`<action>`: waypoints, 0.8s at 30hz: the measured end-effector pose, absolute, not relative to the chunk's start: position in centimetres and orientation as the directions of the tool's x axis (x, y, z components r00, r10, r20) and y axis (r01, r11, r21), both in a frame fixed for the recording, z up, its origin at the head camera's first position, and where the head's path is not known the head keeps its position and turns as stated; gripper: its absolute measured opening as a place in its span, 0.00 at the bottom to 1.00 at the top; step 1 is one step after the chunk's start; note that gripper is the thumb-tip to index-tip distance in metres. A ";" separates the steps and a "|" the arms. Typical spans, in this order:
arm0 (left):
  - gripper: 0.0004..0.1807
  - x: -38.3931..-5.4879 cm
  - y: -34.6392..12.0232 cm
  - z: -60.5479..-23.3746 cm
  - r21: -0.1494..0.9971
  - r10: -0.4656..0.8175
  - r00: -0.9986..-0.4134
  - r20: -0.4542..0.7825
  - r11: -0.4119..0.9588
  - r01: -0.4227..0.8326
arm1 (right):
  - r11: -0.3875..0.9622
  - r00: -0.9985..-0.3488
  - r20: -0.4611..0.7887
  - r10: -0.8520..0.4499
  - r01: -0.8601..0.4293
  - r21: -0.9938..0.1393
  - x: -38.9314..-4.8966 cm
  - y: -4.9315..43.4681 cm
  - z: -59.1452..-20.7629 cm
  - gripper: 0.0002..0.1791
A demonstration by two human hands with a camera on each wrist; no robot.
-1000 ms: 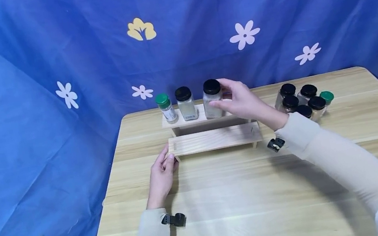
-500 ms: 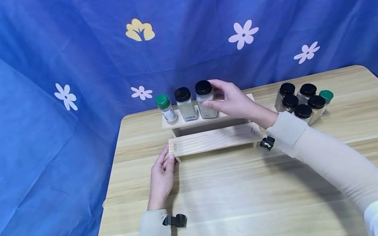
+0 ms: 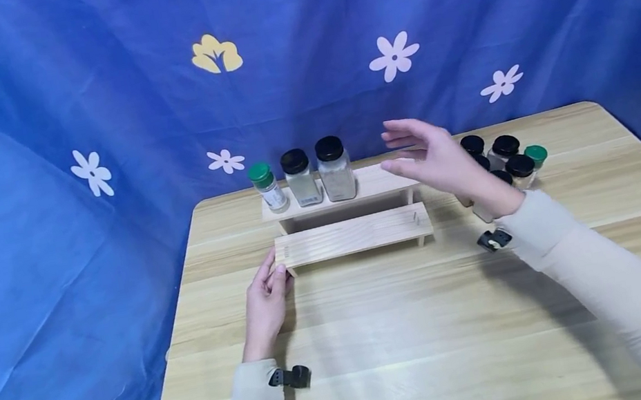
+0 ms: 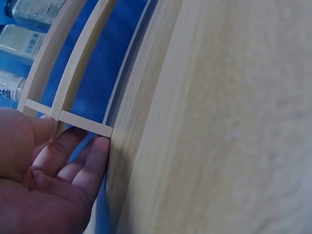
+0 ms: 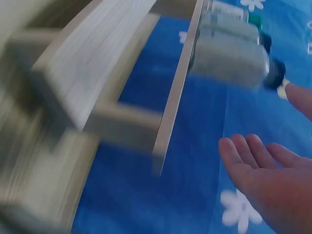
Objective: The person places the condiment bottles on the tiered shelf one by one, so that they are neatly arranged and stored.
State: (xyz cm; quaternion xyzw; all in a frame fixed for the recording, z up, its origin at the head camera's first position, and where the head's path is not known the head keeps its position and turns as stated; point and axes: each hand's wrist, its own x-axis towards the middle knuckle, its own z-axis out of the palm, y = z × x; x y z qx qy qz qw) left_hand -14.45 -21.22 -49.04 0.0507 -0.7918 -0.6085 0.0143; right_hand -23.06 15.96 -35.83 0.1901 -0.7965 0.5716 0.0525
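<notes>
A two-step wooden rack [image 3: 353,234] stands on the table. My left hand [image 3: 265,311] holds the left end of its lower step, thumb at the board's edge; the left wrist view shows the fingers [image 4: 92,165] curled against the side piece. On the upper step, from the left, stand a green-capped spice jar [image 3: 268,187], a black-capped jar [image 3: 301,178] and a larger black-capped jar [image 3: 335,168] with pale contents. My right hand [image 3: 436,157] is over the step's right end, fingers spread and holding nothing. A gap separates it from the larger jar [image 5: 231,58] in the right wrist view.
To the right, several more spice jars [image 3: 504,146] with black caps and one green cap cluster on the wooden table [image 3: 381,344], partly hidden behind my right hand and wrist. A blue patterned cloth [image 3: 285,58] hangs behind and left of the table.
The right hand slid the larger jar left towards its neighbour, let go of it and drew back to the right. My left hand stays at the rack's end. The head view shifted slightly.
</notes>
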 end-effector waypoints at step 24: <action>0.27 -14.2 -21.0 -48.6 0.955 -0.097 -0.995 -0.038 0.288 -0.065 | 0.435 -0.953 0.279 0.116 -0.204 -0.877 -19.4 36.2 -42.7 0.30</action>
